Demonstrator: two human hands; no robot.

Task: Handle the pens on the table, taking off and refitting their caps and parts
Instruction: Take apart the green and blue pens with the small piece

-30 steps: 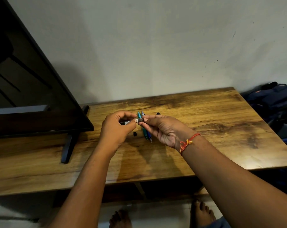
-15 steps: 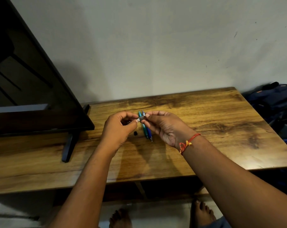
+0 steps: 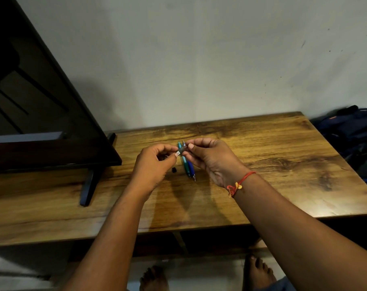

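The left hand [image 3: 155,164] and right hand [image 3: 210,158] pinch opposite ends of a dark pen [image 3: 181,152] above the teal pen [image 3: 185,164] and blue pen [image 3: 191,168] lying on the tabletop [image 3: 283,164] — bare wood runs rightward to the edge.

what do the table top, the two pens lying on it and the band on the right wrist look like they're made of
Table top: wood or wood-look laminate with a low sheen; grain streaks and dark knots show.
Teal pen and blue pen: probably plastic, smooth and solid in colour, with small tips that look like metal.
Wrist band: matte red thread, knotted, with a yellow bit.
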